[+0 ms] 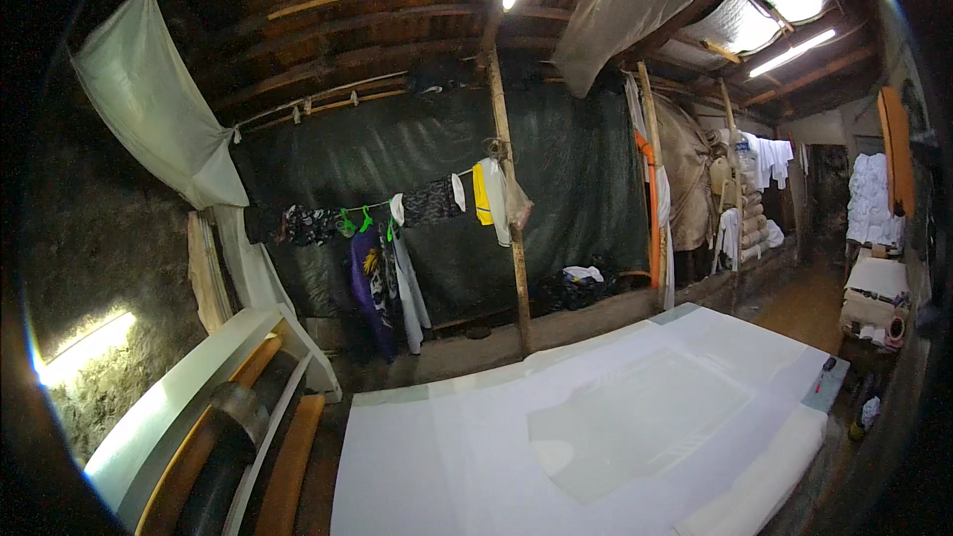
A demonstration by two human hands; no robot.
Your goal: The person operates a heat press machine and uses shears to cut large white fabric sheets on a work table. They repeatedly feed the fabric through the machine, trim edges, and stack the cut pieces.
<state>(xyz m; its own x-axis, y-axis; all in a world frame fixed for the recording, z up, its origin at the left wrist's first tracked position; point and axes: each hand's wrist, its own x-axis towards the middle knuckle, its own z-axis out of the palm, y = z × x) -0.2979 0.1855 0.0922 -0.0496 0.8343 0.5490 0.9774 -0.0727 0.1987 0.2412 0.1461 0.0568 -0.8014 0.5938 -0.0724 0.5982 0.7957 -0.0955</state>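
Neither of my hands shows in the head view. In front of me a wide table (427, 447) is covered with smooth white cloth or sheeting. On it lies a pale grey-green flat panel (635, 417), shaped like a garment piece with a curved notch at its near left end. Along the table's right edge the white cloth (764, 476) is bunched or folded over. A small dark and red object (828, 364) rests on the grey table corner at the far right; its kind is too small to tell.
A white-framed rack with long rollers (223, 427) stands at the left. Wooden posts (511, 208) rise behind the table. Garments (382, 278) hang on a line before a dark sheet (576, 169). Stacked rolls (754, 223) and white bundles (874, 199) stand far right, beside a walkway.
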